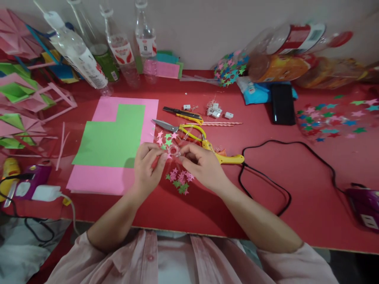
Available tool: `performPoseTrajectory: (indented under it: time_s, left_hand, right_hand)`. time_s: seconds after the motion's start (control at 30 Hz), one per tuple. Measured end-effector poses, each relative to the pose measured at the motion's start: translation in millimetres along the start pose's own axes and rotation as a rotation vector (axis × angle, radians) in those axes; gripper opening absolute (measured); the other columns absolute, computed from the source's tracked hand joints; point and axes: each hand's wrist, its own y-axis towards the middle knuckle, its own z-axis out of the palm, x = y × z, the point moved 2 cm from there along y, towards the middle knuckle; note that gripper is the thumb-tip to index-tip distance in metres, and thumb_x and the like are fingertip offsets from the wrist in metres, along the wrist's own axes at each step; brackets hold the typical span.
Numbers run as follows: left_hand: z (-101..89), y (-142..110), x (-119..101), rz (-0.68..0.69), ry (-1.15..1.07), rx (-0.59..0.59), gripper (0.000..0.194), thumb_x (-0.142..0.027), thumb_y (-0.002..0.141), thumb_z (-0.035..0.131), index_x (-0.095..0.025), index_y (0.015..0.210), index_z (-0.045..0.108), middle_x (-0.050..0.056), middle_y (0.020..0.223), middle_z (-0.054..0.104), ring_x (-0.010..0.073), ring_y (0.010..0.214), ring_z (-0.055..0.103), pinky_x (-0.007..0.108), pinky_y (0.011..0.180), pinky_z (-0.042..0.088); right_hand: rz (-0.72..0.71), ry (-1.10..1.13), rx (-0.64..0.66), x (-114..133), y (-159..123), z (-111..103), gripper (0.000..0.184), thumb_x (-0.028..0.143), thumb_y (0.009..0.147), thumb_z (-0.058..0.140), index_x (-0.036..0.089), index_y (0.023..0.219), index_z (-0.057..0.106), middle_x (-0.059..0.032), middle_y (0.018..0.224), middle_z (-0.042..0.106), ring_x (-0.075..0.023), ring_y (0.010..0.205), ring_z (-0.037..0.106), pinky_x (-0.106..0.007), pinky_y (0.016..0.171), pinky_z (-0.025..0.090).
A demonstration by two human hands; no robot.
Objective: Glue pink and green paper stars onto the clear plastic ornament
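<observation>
My left hand (148,165) and my right hand (204,163) are both closed, fingertips pinched at a clear plastic bottle top (173,150) with a round neck. Pink and green paper stars (167,138) show on or just behind the clear plastic; I cannot tell which are stuck to it. A loose pile of small pink and green stars (180,179) lies on the red table below my hands. Just beyond them are scissors (168,125) with yellow handles and a yellow glue gun (227,158), partly hidden by my right hand.
Green paper (109,142) lies over pink sheets (91,179) at left. A yellow box cutter (186,115) and small white pieces (215,110) are behind. Bottles (120,51) line the wall. At right are a phone (283,104), a black cord (296,142) and a star-covered clear bottle (331,118).
</observation>
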Motion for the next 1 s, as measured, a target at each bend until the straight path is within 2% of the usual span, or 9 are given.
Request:
performPoseTrajectory:
  time_s: [0.2,0.33,0.63,0.87,1.0]
  left_hand:
    - [0.0,-1,2,0.221,0.193,-0.066,0.002,-0.020,0.083,0.060,-0.019,0.082,0.060,0.003,0.079,0.057,0.0146,0.072,0.051,0.031,0.068,0.041]
    - [-0.1,-1,4,0.276,0.213,-0.081,0.004,-0.022,0.081,0.063,-0.019,0.082,0.061,0.003,0.078,0.057,0.0146,0.072,0.051,0.031,0.068,0.041]
    - [-4.0,-2,0,0.271,0.209,-0.097,0.007,-0.023,0.079,0.064,-0.020,0.081,0.058,0.002,0.080,0.056,0.0150,0.074,0.052,0.031,0.068,0.041]
    - [-5.0,-5,0,0.210,0.169,-0.146,0.019,-0.025,0.075,0.066,-0.021,0.091,0.057,0.009,0.107,0.053,0.0225,0.099,0.053,0.040,0.083,0.045]
    - [-8.0,-3,4,0.146,0.076,-0.164,0.030,-0.027,0.077,0.064,-0.021,0.104,0.052,0.009,0.110,0.053,0.0234,0.105,0.053,0.043,0.091,0.045]
  right_hand:
    - [-0.003,-0.070,0.031,1,-2,-4,0.004,0.020,0.079,0.054,0.020,0.075,0.055,0.0092,0.052,0.041,-0.0057,0.046,0.035,-0.021,0.050,0.028]
    - [-0.006,-0.155,0.065,5,-3,-8,0.003,0.018,0.077,0.054,0.021,0.075,0.053,0.0088,0.053,0.043,-0.0065,0.049,0.039,-0.021,0.053,0.029]
    - [0.010,-0.265,0.068,7,-4,-11,0.006,0.020,0.078,0.055,0.021,0.084,0.057,0.0071,0.057,0.049,-0.0080,0.053,0.044,-0.023,0.058,0.030]
    - [0.029,-0.364,0.063,8,-5,-14,0.014,0.024,0.079,0.054,0.021,0.091,0.061,0.0061,0.057,0.053,-0.0091,0.052,0.046,-0.023,0.055,0.030]
    - [0.026,-0.448,0.068,10,-4,-17,0.021,0.025,0.080,0.053,0.020,0.098,0.063,0.0046,0.058,0.057,-0.0105,0.054,0.050,-0.023,0.056,0.032]
